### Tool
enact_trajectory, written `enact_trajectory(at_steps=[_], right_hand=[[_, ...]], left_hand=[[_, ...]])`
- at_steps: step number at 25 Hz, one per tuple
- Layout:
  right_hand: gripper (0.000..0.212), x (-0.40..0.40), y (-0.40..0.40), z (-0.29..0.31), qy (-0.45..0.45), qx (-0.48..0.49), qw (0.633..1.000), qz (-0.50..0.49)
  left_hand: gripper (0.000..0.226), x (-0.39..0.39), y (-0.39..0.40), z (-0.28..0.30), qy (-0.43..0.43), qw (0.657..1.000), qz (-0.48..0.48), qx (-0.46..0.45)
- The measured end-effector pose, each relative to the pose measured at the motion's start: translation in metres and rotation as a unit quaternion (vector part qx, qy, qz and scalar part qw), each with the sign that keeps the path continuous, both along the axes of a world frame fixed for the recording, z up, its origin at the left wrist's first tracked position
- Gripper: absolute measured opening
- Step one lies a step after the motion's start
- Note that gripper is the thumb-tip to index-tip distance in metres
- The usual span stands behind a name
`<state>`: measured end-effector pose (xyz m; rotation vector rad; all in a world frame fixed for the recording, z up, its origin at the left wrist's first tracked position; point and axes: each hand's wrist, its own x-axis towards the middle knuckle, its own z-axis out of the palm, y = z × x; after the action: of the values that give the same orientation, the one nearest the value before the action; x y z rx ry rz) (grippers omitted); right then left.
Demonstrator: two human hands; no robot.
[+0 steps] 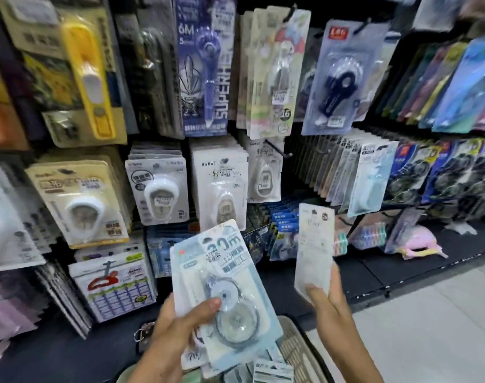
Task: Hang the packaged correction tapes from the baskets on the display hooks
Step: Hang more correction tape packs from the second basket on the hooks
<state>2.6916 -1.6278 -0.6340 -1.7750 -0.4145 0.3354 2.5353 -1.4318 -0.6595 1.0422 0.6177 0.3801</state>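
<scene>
Facing packed display hooks [280, 153] above grey floor [429, 327].

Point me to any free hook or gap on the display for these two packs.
One hook shows bare metal in front of the short BoBo stack, left of the fanned row. The dark gap beneath it is open too. Elsewhere hooks look packed. Left hand and right hand each hold a pack.

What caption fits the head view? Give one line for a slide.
Left hand and right hand each hold a packaged correction tape before stocked display hooks.
</scene>
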Motion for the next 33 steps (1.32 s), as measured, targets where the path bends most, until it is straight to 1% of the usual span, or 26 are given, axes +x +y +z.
enact_trajectory(at_steps=[1, 2, 3, 4, 5, 7, 9, 11, 14, 16, 17, 18, 19, 20, 21, 22, 23, 24, 25, 26, 27, 28, 30, 31, 32, 33], right_hand=[[0.08, 0.003, 0.007, 0.023, -0.099, 0.002, 0.995, -0.023], [0.086, 0.007, 0.014, 0.043, -0.209, -0.009, 0.977, -0.052], [0.091, 0.012, 0.022, 0.061, -0.307, -0.052, 0.947, -0.082], [0.095, 0.018, 0.031, 0.077, -0.377, -0.115, 0.914, -0.102], [0.098, 0.023, 0.041, 0.089, -0.408, -0.195, 0.885, -0.111], [0.1, 0.03, 0.055, 0.103, -0.408, -0.333, 0.842, -0.115], [0.099, 0.033, 0.06, 0.105, -0.413, -0.4, 0.811, -0.112], [0.1, 0.033, 0.059, 0.1, -0.429, -0.428, 0.787, -0.118], [0.095, 0.03, 0.06, 0.094, -0.442, -0.444, 0.771, -0.112], [0.092, 0.03, 0.066, 0.096, -0.459, -0.444, 0.766, -0.076], [0.092, 0.034, 0.069, 0.097, -0.466, -0.435, 0.77, -0.035], [0.092, 0.038, 0.069, 0.098, -0.456, -0.405, 0.792, 0.019], [0.092, 0.041, 0.068, 0.097, -0.417, -0.354, 0.833, 0.079], [0.09, 0.043, 0.065, 0.098, -0.343, -0.282, 0.885, 0.139], [0.082, 0.04, 0.063, 0.097, -0.239, -0.184, 0.936, 0.183], [0.069, 0.032, 0.06, 0.095, -0.138, -0.077, 0.967, 0.202], [0.054, 0.023, 0.059, 0.09, -0.054, 0.004, 0.978, 0.2], [0.047, 0.016, 0.058, 0.085, 0.008, 0.054, 0.98, 0.19], [0.055, 0.011, 0.058, 0.081, 0.037, 0.079, 0.981, 0.175], [0.068, 0.006, 0.058, 0.081, 0.048, 0.096, 0.981, 0.162], [0.073, 0.003, 0.057, 0.083, 0.05, 0.114, 0.979, 0.161], [0.067, 0.002, 0.058, 0.087, 0.047, 0.13, 0.976, 0.169], [0.041, -0.002, 0.059, 0.099, 0.036, 0.139, 0.971, 0.191], [0.035, -0.002, 0.06, 0.102, 0.051, 0.152, 0.969, 0.188], [0.033, 0.0, 0.058, 0.104, 0.081, 0.177, 0.964, 0.184], [0.036, 0.005, 0.056, 0.103, 0.114, 0.206, 0.956, 0.175]], left_hand=[[0.114, 0.005, 0.004, 0.022, -0.014, 1.0, 0.01, 0.02], [0.111, 0.009, 0.008, 0.044, -0.024, 0.999, 0.021, 0.041], [0.106, 0.012, 0.012, 0.064, -0.031, 0.997, 0.032, 0.062], [0.1, 0.015, 0.015, 0.081, -0.036, 0.995, 0.043, 0.081], [0.095, 0.017, 0.017, 0.095, -0.042, 0.993, 0.048, 0.099], [0.09, 0.019, 0.022, 0.114, -0.056, 0.99, 0.041, 0.125], [0.096, 0.02, 0.027, 0.126, -0.066, 0.988, 0.03, 0.137], [0.098, 0.022, 0.029, 0.129, -0.074, 0.988, 0.017, 0.134], [0.089, 0.028, 0.028, 0.126, -0.084, 0.989, 0.003, 0.121], [0.085, 0.033, 0.025, 0.125, -0.088, 0.989, 0.002, 0.117], [0.082, 0.034, 0.024, 0.125, -0.088, 0.989, 0.006, 0.118], [0.079, 0.035, 0.024, 0.126, -0.087, 0.989, 0.013, 0.12], [0.074, 0.036, 0.024, 0.126, -0.085, 0.989, 0.019, 0.122], [0.07, 0.036, 0.024, 0.127, -0.085, 0.988, 0.022, 0.125], [0.068, 0.035, 0.024, 0.127, -0.085, 0.988, 0.026, 0.128], [0.069, 0.036, 0.025, 0.129, -0.087, 0.987, 0.029, 0.128], [0.074, 0.035, 0.025, 0.129, -0.094, 0.988, 0.032, 0.119], [0.081, 0.036, 0.027, 0.129, -0.104, 0.989, 0.03, 0.1], [0.087, 0.036, 0.027, 0.129, -0.116, 0.99, 0.022, 0.082], [0.092, 0.037, 0.027, 0.129, -0.123, 0.99, 0.009, 0.071], [0.094, 0.038, 0.026, 0.13, -0.123, 0.99, -0.006, 0.075], [0.093, 0.039, 0.024, 0.13, -0.122, 0.989, -0.019, 0.086], [0.086, 0.039, 0.02, 0.129, -0.125, 0.987, -0.04, 0.09], [0.083, 0.039, 0.019, 0.13, -0.128, 0.987, -0.052, 0.082], [0.081, 0.039, 0.019, 0.13, -0.127, 0.987, -0.06, 0.076], [0.079, 0.039, 0.019, 0.13, -0.121, 0.988, -0.059, 0.073]])
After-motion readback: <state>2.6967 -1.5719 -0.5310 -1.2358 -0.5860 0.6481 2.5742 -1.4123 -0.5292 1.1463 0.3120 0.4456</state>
